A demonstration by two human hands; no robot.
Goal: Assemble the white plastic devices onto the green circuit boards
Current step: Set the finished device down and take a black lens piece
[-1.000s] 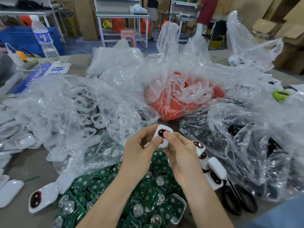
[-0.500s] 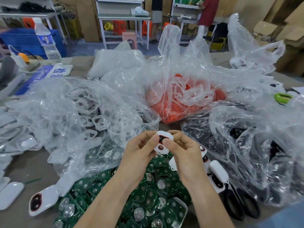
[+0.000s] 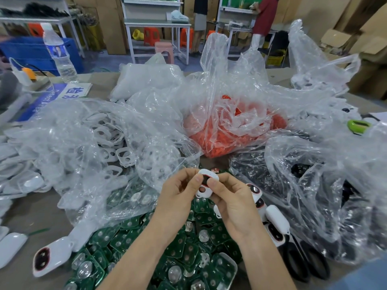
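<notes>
Across the desk (image 3: 29, 214), the heap of green circuit boards (image 3: 182, 254) lies nearest us. Just above that heap, our left grip (image 3: 176, 195) and right grip (image 3: 234, 204) together pinch one white plastic device (image 3: 205, 179), thumbs on its dark-windowed face. We judge we are pressing this unit together. Next it wants even thumb pressure, then a fresh board from the heap.

- Left hand (image 3: 178, 193) is raised mid-scene, its fingers curled, thumb pinching a small white part.
- Right hand (image 3: 232, 197) mirrors it, touching fingertips, forearms converging from near.
</notes>
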